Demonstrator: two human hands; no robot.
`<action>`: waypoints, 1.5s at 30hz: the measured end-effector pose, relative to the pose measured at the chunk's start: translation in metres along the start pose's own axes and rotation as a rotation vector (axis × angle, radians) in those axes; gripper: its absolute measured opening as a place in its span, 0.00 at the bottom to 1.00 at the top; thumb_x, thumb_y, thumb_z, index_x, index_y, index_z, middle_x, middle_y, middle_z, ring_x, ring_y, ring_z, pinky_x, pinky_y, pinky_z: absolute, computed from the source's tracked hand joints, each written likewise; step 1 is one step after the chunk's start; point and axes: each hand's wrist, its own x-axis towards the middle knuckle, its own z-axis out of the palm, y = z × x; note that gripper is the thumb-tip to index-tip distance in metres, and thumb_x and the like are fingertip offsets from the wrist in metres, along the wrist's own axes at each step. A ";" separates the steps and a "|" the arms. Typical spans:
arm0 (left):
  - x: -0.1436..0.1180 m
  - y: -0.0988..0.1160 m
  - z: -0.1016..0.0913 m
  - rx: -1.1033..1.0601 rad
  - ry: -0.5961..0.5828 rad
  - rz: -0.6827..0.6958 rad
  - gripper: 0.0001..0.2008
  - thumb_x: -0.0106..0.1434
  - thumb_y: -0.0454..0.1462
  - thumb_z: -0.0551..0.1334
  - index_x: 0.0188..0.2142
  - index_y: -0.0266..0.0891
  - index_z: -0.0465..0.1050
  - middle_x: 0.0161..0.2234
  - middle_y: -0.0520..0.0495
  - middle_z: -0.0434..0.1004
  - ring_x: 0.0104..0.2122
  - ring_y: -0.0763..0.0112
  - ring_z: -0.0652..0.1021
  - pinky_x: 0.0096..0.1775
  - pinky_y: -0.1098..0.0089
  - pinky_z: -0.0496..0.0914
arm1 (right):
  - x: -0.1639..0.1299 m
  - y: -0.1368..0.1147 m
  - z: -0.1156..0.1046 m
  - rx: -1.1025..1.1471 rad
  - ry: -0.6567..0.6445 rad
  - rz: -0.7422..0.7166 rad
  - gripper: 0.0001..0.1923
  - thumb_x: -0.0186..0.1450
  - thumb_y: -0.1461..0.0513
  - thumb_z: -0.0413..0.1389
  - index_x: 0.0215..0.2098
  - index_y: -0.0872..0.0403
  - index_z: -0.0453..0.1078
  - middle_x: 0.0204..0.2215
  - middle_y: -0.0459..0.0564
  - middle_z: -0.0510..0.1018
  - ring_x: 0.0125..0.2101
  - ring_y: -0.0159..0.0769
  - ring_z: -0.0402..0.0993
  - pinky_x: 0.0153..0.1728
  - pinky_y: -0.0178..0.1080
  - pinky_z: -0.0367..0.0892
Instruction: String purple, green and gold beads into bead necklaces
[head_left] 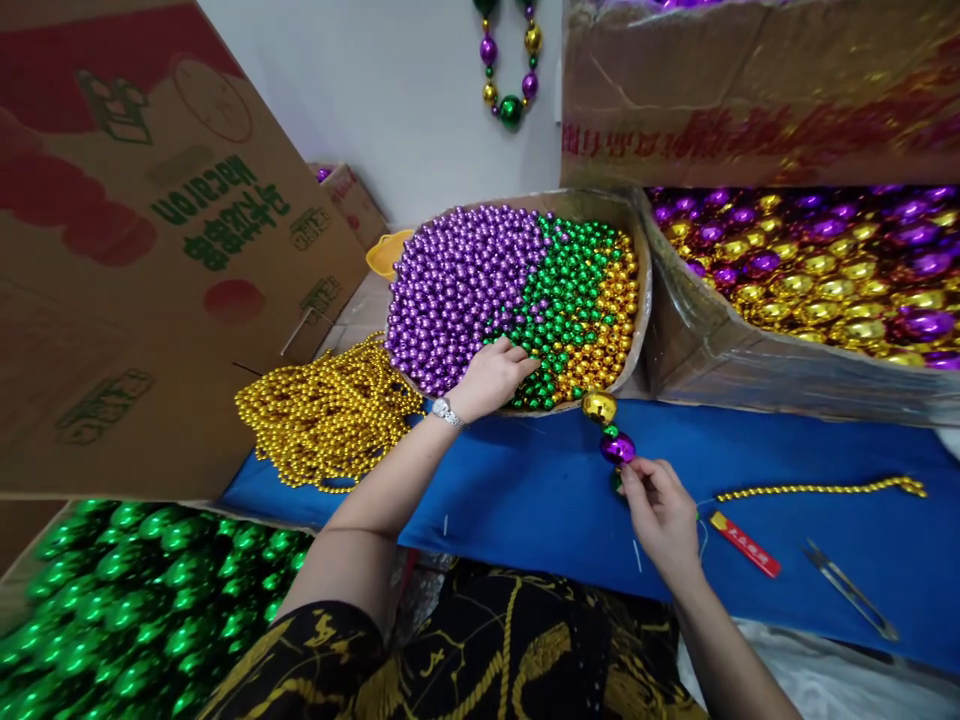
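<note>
My left hand [495,378], with a watch on the wrist, reaches into a box [640,345] of small shiny beads. Its curled fingers touch the green beads [574,285]; whatever they pinch is hidden. Purple beads [461,290] fill the box's left side and gold beads [619,320] its right. My right hand [664,515] is closed on a short bead string [618,448], just in front of the box. A large gold bead, a small green one and a large purple one show on it, with more green by my fingertips. A thin thread trails beside this hand.
Gold bead strands [326,415] lie left of the box. On the blue cloth [517,480] at right are a gold chain [821,489], a red packet [745,545] and metal thread snips [851,590]. Cartons of large beads stand around, and a finished-looking necklace [510,110] hangs on the wall.
</note>
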 end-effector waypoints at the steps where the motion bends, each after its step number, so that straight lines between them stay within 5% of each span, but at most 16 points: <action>1: -0.002 0.002 0.001 -0.094 0.032 -0.033 0.07 0.63 0.38 0.61 0.35 0.41 0.79 0.32 0.43 0.75 0.36 0.62 0.70 0.43 0.61 0.65 | 0.001 -0.002 0.000 -0.023 -0.003 -0.013 0.08 0.69 0.56 0.54 0.39 0.52 0.71 0.31 0.46 0.72 0.28 0.31 0.74 0.30 0.34 0.70; 7: -0.009 0.029 0.015 -1.155 0.132 -0.385 0.14 0.60 0.45 0.67 0.42 0.39 0.77 0.36 0.46 0.78 0.33 0.72 0.77 0.36 0.69 0.71 | 0.006 -0.021 -0.001 -0.203 0.024 -0.164 0.09 0.70 0.57 0.52 0.38 0.52 0.72 0.28 0.46 0.72 0.27 0.31 0.71 0.31 0.34 0.68; 11: -0.012 0.042 0.021 -1.391 0.082 -0.452 0.13 0.59 0.43 0.69 0.41 0.37 0.78 0.35 0.46 0.79 0.33 0.74 0.78 0.35 0.72 0.72 | 0.007 -0.027 -0.002 -0.238 0.029 -0.213 0.09 0.70 0.58 0.51 0.38 0.52 0.72 0.28 0.46 0.73 0.28 0.31 0.72 0.32 0.33 0.68; 25: -0.017 0.047 0.025 -1.186 0.137 -0.342 0.12 0.58 0.40 0.70 0.41 0.40 0.81 0.37 0.47 0.80 0.32 0.76 0.77 0.35 0.73 0.74 | 0.004 -0.028 -0.002 -0.238 0.048 -0.234 0.07 0.70 0.60 0.52 0.39 0.51 0.72 0.31 0.48 0.76 0.31 0.31 0.75 0.36 0.34 0.71; 34: -0.038 0.060 0.024 -0.901 0.025 -0.265 0.09 0.59 0.39 0.68 0.36 0.35 0.77 0.36 0.44 0.82 0.34 0.73 0.80 0.38 0.70 0.76 | -0.020 0.002 0.027 0.046 -0.103 0.089 0.11 0.70 0.57 0.50 0.48 0.53 0.64 0.38 0.52 0.79 0.37 0.36 0.81 0.38 0.38 0.76; 39: -0.042 0.086 0.008 -0.608 0.084 0.005 0.06 0.64 0.38 0.64 0.36 0.36 0.76 0.38 0.44 0.82 0.38 0.72 0.81 0.42 0.70 0.76 | 0.004 -0.021 -0.004 -0.246 -0.100 -0.085 0.11 0.70 0.59 0.50 0.47 0.52 0.70 0.42 0.53 0.79 0.37 0.37 0.79 0.41 0.40 0.75; 45: -0.021 0.124 -0.011 -0.538 0.157 0.205 0.05 0.66 0.36 0.63 0.37 0.35 0.74 0.33 0.48 0.81 0.33 0.76 0.80 0.36 0.74 0.76 | 0.045 -0.077 -0.013 -0.152 -0.143 -0.385 0.14 0.71 0.62 0.51 0.53 0.51 0.69 0.45 0.50 0.80 0.43 0.35 0.78 0.44 0.37 0.73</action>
